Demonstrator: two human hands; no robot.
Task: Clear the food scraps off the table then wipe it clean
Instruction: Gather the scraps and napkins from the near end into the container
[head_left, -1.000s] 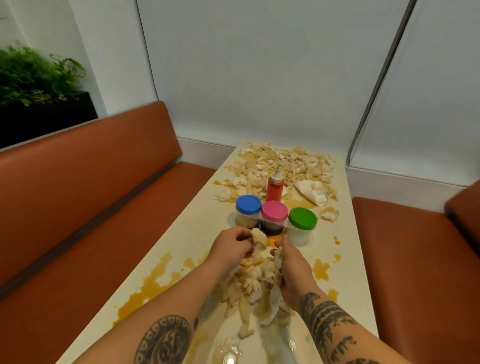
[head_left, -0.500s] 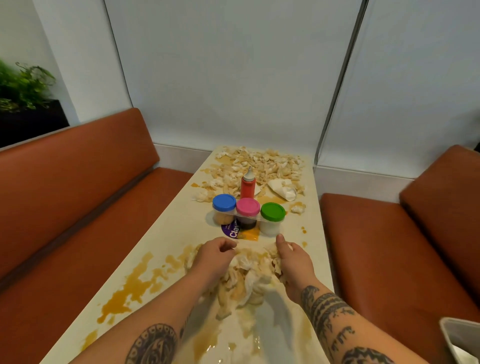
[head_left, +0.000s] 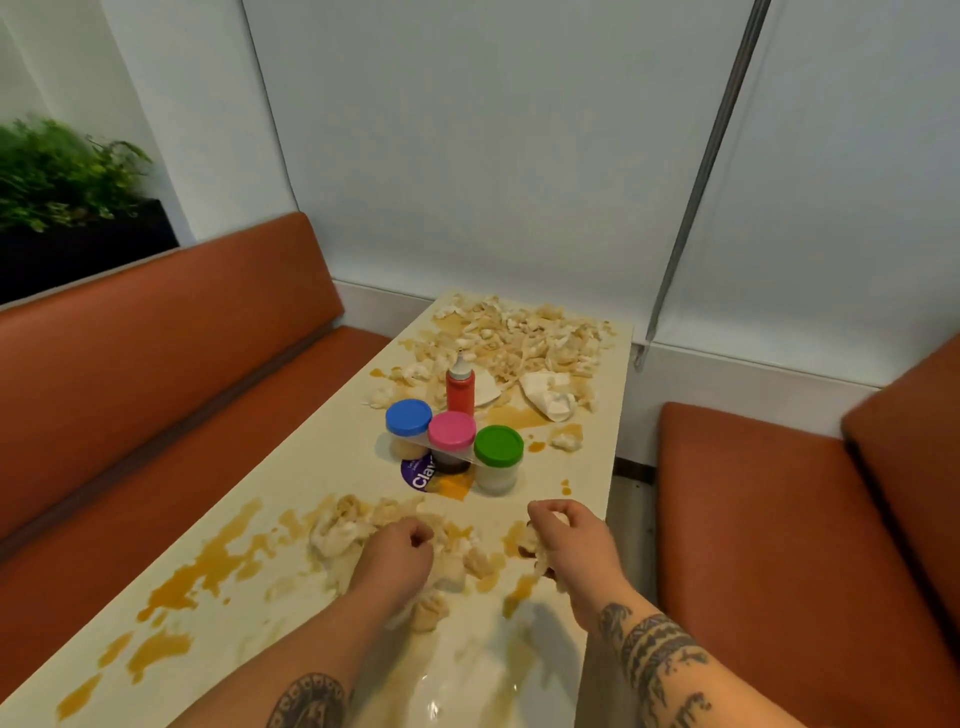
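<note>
Across the lower middle of the frame, both hands were at a heap of food scraps (head_left: 345, 527) on the pale surface (head_left: 322, 447). The left hand (head_left: 397, 553) lay on the heap with its fingers curled under; whether they held any pieces I cannot tell. The right hand (head_left: 569, 540), near the right edge of the surface, had its fingers curled round pale scraps, with bits showing between the fingers and hanging below the palm. Orange sauce (head_left: 208, 571) was smeared over the surface at lower left and under the heap.

Just above the hands stood three jars in a row, with a blue lid (head_left: 409, 417), a pink lid (head_left: 451, 430) and a green lid (head_left: 498, 445), and a red bottle (head_left: 460, 392) behind them. A purple sticker (head_left: 417, 474) lay at the foot of the jars. At upper centre a larger far pile (head_left: 519, 338) of scraps covered the end of the surface, with a crumpled white napkin (head_left: 550, 401) at its near edge. A left bench (head_left: 156, 389) and a right bench (head_left: 753, 519), both orange, ran along the sides.
</note>
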